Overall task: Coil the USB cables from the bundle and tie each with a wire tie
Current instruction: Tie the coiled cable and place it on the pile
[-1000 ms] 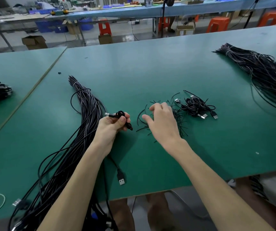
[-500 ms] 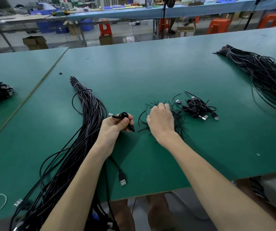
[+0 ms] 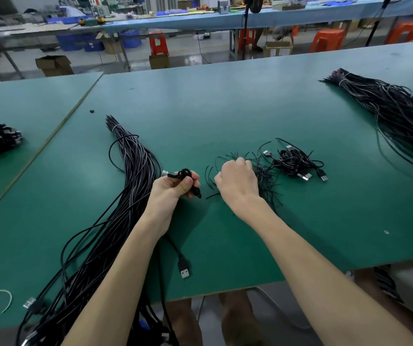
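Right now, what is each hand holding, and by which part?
The left hand grips the coiled USB cable around its bunched loops. The right hand curls its fingers into the wire ties; whether one is pinched cannot be told.

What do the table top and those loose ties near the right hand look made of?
Table top: matte green mat, likely rubber or vinyl, judging by its dull, even sheen. Wire ties: thin black strands that keep their bends, probably plastic-coated wire.

Factory assembly workshop. Long green-topped workbenches [image 3: 225, 108] stand in rows, bulk bundles of black USB cables [image 3: 135, 166] lying on them; beyond, a blue-covered bench line [image 3: 287, 20], orange plastic stools [image 3: 327, 39], blue bins [image 3: 73, 42] and cardboard boxes [image 3: 53, 65] on a bare floor [image 3: 188, 56].
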